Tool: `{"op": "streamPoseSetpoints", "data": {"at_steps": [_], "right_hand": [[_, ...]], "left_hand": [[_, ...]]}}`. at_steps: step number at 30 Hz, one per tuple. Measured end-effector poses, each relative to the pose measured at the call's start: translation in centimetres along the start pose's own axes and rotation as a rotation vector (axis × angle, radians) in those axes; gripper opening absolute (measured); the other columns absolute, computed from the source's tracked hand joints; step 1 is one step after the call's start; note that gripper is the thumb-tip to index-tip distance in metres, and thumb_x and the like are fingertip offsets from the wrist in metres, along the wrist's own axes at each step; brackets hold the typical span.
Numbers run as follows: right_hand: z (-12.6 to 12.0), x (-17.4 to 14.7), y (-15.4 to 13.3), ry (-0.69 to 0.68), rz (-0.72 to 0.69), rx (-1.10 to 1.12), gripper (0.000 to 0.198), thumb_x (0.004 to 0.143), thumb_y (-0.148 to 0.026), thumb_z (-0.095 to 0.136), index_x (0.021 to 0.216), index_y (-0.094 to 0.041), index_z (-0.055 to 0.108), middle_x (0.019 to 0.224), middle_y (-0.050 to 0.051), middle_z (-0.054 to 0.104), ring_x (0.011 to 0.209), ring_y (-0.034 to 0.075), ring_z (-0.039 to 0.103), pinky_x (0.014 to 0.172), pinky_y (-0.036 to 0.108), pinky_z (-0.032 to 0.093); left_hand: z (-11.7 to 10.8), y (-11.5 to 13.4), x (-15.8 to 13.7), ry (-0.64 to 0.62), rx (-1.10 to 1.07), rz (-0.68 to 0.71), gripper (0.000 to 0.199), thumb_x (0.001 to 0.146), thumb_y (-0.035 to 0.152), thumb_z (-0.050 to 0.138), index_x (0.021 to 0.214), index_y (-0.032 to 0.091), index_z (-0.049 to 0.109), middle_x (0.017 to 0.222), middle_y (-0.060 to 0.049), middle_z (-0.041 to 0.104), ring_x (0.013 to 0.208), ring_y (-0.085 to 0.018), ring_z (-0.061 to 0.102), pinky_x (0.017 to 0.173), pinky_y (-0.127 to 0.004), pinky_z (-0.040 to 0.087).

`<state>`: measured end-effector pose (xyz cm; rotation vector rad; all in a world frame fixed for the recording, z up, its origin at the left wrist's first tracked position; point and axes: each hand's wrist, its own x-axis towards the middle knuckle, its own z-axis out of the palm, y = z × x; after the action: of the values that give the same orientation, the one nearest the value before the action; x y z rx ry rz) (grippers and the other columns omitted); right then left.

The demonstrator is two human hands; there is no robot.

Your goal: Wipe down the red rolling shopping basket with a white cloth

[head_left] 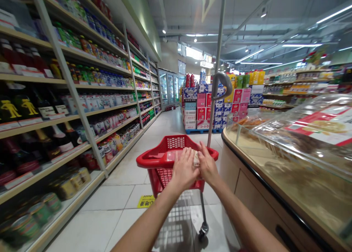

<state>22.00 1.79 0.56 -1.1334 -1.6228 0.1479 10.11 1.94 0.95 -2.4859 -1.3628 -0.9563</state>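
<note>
A red shopping cart (158, 175) stands right in front of me, its handle bar across the near side of the basket. My left hand (184, 169) lies over the handle, fingers stretched forward and close together. Beside it, my right hand (208, 166) reaches in from the right, its fingers bent around a small pale packet (196, 159) between the two hands. The thumbs come close to each other over the handle. Most of the packet is hidden by fingers, and its kind does not show.
Shelves of bottles and cans (104, 110) line the left side. A display counter (247, 171) with clear food boxes (316, 123) edges the right. Ahead, stacked cartons (202, 110) stand behind a metal pole (217, 61). A yellow floor sticker (145, 201) lies on pale tiles.
</note>
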Motion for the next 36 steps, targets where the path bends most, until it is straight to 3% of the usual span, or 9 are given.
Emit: {"op": "streamPoseSetpoints", "data": {"at_steps": [5,8,12,14,19,22,26,32,36], "right_hand": [[-1.5,-0.7,3.3,-0.081,-0.029,-0.206,0.044,0.086,-0.030,0.032,0.128,-0.017,0.034,0.109,0.008,0.060,0.106,0.020,0.051,0.095,0.046,0.029],[-1.6,-1.2,4.0,-0.071,-0.041,-0.259,0.042,0.086,-0.030,0.033,0.127,-0.019,0.036,0.108,0.006,0.061,0.105,0.018,0.050,0.094,0.043,0.030],[-0.9,-1.2,3.1,-0.033,-0.053,-0.304,0.039,0.086,-0.030,0.033,0.122,-0.019,0.042,0.109,0.007,0.059,0.103,0.019,0.051,0.092,0.043,0.029],[-0.4,-1.1,2.6,-0.021,-0.066,-0.335,0.039,0.085,-0.031,0.033,0.120,-0.017,0.044,0.110,0.009,0.058,0.103,0.020,0.050,0.092,0.044,0.029],[-0.7,-0.9,2.6,-0.052,-0.115,-0.378,0.038,0.085,-0.030,0.033,0.120,-0.018,0.044,0.105,0.008,0.060,0.100,0.020,0.052,0.092,0.044,0.026],[-1.1,-1.0,2.9,-0.053,-0.124,-0.368,0.036,0.086,-0.029,0.032,0.119,-0.020,0.045,0.106,0.007,0.060,0.101,0.019,0.051,0.092,0.043,0.026],[-0.5,-1.3,2.7,-0.026,-0.113,-0.377,0.035,0.085,-0.030,0.033,0.115,-0.020,0.048,0.106,0.007,0.059,0.101,0.020,0.050,0.093,0.043,0.026],[-0.1,-1.5,2.5,-0.025,-0.142,-0.348,0.034,0.085,-0.028,0.033,0.114,-0.019,0.048,0.105,0.007,0.060,0.100,0.019,0.051,0.094,0.043,0.024],[-0.3,-1.3,3.5,0.035,-0.125,-0.312,0.034,0.085,-0.027,0.033,0.114,-0.018,0.049,0.102,0.007,0.061,0.098,0.019,0.052,0.091,0.041,0.029]], "left_hand": [[1.1,-0.1,-0.1,0.055,0.059,0.025,0.042,0.080,0.027,0.039,0.121,0.017,0.042,0.128,-0.009,0.045,0.123,-0.021,0.033,0.105,-0.050,0.011],[-1.0,-3.5,-1.8,0.086,0.069,0.005,0.035,0.082,0.027,0.037,0.115,0.022,0.047,0.122,-0.006,0.052,0.116,-0.019,0.043,0.104,-0.053,0.006],[-3.6,-7.7,-3.5,0.190,0.142,-0.224,0.033,0.082,0.026,0.036,0.111,0.023,0.051,0.117,-0.006,0.056,0.110,-0.022,0.049,0.102,-0.057,0.008],[-3.4,-7.5,-3.5,0.190,0.151,-0.266,0.033,0.082,0.027,0.036,0.112,0.024,0.050,0.118,-0.007,0.055,0.111,-0.022,0.048,0.101,-0.059,0.010],[-1.8,-4.5,-2.7,0.090,0.121,-0.037,0.035,0.083,0.030,0.037,0.116,0.024,0.047,0.125,-0.005,0.049,0.119,-0.020,0.040,0.104,-0.053,0.006],[-2.9,-6.9,-3.8,0.099,0.145,-0.073,0.036,0.084,0.031,0.035,0.117,0.025,0.046,0.125,-0.006,0.049,0.117,-0.021,0.041,0.103,-0.055,0.004],[-4.5,-10.2,-5.2,0.209,0.194,-0.326,0.035,0.083,0.029,0.033,0.114,0.023,0.049,0.121,-0.010,0.052,0.113,-0.024,0.046,0.099,-0.061,0.010],[-3.4,-7.5,-4.1,0.077,0.147,-0.044,0.037,0.084,0.031,0.034,0.117,0.024,0.046,0.125,-0.007,0.049,0.118,-0.021,0.040,0.103,-0.055,0.006],[-4.7,-10.9,-5.3,0.215,0.207,-0.281,0.036,0.082,0.028,0.034,0.116,0.026,0.048,0.119,-0.008,0.054,0.111,-0.024,0.048,0.100,-0.059,0.009]]}}
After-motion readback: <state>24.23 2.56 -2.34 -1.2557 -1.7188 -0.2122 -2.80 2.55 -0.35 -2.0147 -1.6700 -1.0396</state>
